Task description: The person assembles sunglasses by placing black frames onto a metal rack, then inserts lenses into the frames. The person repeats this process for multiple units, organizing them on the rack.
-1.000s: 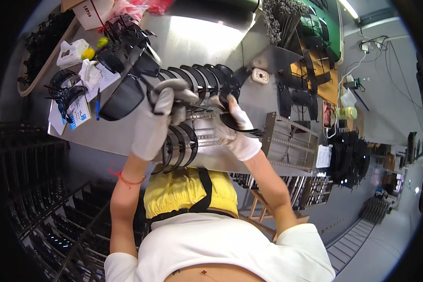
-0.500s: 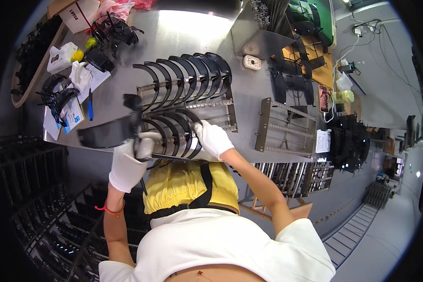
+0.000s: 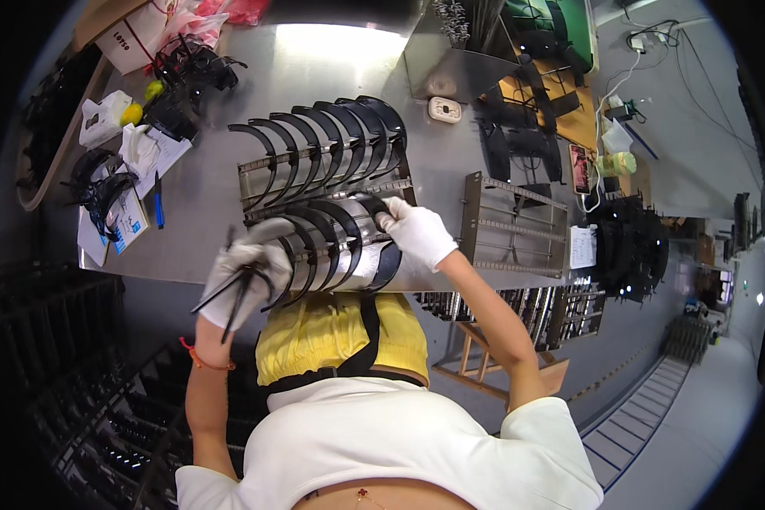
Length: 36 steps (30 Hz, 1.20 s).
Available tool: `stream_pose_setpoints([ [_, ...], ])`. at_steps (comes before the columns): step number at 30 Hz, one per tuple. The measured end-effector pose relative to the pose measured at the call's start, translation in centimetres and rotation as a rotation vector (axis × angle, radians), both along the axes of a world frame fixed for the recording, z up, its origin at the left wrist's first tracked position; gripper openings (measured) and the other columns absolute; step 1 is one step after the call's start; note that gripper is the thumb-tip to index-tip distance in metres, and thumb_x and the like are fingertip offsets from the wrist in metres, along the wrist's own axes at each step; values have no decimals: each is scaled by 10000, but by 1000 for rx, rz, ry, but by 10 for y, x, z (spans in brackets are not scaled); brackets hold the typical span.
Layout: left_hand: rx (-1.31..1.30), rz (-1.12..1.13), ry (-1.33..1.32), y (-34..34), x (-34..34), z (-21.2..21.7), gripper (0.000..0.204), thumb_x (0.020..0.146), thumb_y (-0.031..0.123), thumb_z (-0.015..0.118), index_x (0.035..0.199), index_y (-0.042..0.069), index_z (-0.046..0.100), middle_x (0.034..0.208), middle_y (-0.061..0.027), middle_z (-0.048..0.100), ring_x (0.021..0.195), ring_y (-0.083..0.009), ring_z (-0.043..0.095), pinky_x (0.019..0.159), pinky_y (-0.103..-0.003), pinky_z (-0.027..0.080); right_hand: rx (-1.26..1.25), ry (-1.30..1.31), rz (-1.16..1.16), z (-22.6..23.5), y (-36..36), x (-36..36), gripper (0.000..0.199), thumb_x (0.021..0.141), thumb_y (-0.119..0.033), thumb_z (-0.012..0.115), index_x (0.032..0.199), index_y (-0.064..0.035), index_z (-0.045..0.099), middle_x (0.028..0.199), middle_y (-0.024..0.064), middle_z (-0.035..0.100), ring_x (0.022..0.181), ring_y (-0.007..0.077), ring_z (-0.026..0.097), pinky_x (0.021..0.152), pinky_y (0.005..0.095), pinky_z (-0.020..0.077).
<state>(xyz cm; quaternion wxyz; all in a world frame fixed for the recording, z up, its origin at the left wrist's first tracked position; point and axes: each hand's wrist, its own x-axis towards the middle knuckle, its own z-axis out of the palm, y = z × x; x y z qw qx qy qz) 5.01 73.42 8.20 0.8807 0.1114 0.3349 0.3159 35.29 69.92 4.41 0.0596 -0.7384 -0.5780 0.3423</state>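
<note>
A metal rack [image 3: 248, 180] on the steel table carries two rows of curved, glossy black visor-like pieces, a far row [image 3: 331, 144] and a near row [image 3: 345, 242]. At the right end of the near row, my gloved right hand [image 3: 418, 234] grips the upper end of the last curved black piece [image 3: 388, 265]. My gloved left hand [image 3: 245, 280], left of that row, is closed around a black piece with thin prongs [image 3: 240, 299]; motion blur hides its full shape. Both gloves are white.
A second metal rack [image 3: 515, 225] stands to the right, with a phone [image 3: 579, 168] and a paper sheet [image 3: 582, 248] beyond it. Left lie a blue pen [image 3: 158, 202], papers and tangled black pieces [image 3: 102, 187]. A small white case [image 3: 444, 110] sits behind the racks.
Another curved black piece now stands at the near row's right end, under my right hand, which moved right. My left hand turned; the broad dark piece it held is now seen as thin prongs.
</note>
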Motion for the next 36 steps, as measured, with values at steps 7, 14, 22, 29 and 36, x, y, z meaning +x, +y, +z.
stream_pose_setpoints([
  [7,681,385,445,62,-55,9,350,1016,160,563,1325,-3,534,959,-70,672,790,-118,626,603,-191,470,271,-187,227,-24,-2,-20,198,944,-275,561,1068,-127,603,674,187,664,617,374,664,597,503,526],
  [14,788,383,1288,299,-37,-54,539,930,164,577,1436,20,462,1010,-174,695,779,-287,646,689,-377,511,300,-224,113,1,12,-21,349,980,-419,517,1115,-138,672,766,177,697,699,366,691,653,449,547],
  [22,993,323,1881,424,-33,-60,410,924,418,592,925,32,729,930,-253,695,912,-417,683,787,-505,539,380,-101,-78,61,16,-9,296,914,-262,644,1185,-145,671,876,138,699,799,312,692,749,372,552],
  [29,1466,231,1332,260,57,80,184,906,157,622,982,13,707,738,-166,679,640,-261,659,620,-362,502,1155,-465,382,131,120,-39,504,671,-95,760,1160,-163,660,1226,108,581,1103,297,585,911,402,499],
  [36,1187,-77,780,138,102,98,157,943,107,643,1031,-11,697,713,-27,647,624,-34,592,534,-216,439,1106,-37,269,108,75,-2,394,680,4,706,1038,-158,726,822,44,685,744,258,659,695,319,536],
])
